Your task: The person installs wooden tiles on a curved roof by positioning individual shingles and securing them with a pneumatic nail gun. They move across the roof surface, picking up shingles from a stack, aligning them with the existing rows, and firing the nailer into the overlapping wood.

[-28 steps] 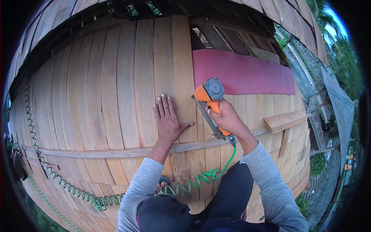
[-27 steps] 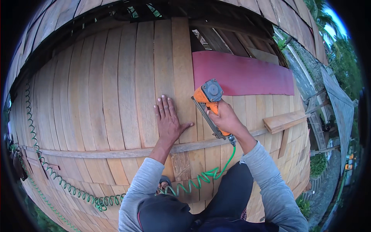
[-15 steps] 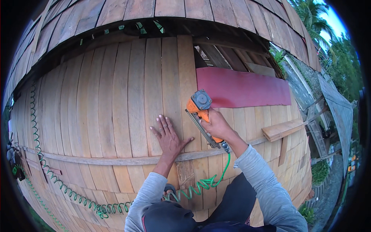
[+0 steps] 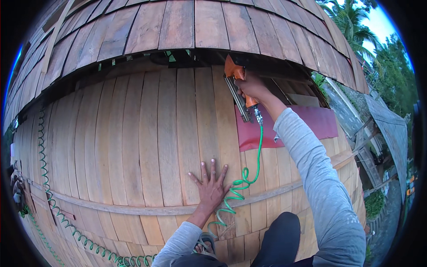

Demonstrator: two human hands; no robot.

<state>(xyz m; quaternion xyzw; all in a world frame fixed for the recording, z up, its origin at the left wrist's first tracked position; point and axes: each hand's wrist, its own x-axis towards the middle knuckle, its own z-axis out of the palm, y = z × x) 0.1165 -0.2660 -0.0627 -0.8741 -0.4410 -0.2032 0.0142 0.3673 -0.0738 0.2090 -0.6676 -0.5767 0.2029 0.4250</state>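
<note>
one nail gun (image 4: 235, 71) within the right grip (image 4: 252, 86)

The right grip (image 4: 254, 86) covers part of the nailer's (image 4: 233, 70) handle. Whether the nailer's upper end, in the dark by the roof (image 4: 178, 24), touches anything cannot be told. The nailer and right sleeve (image 4: 311, 169) hide parts of the red sheet (image 4: 321, 124). The lower edge cuts off both that sleeve and the left sleeve (image 4: 178, 244), as well as the leg (image 4: 280, 236). The hose (image 4: 260, 142) passes out of sight behind the left sleeve, near a partly hidden foot (image 4: 206, 246). The roof runs past the top edge. Dark items (image 4: 18, 190) at the left rim are too small to identify; orange shapes (image 4: 411, 183) at the right are blurred.
</note>
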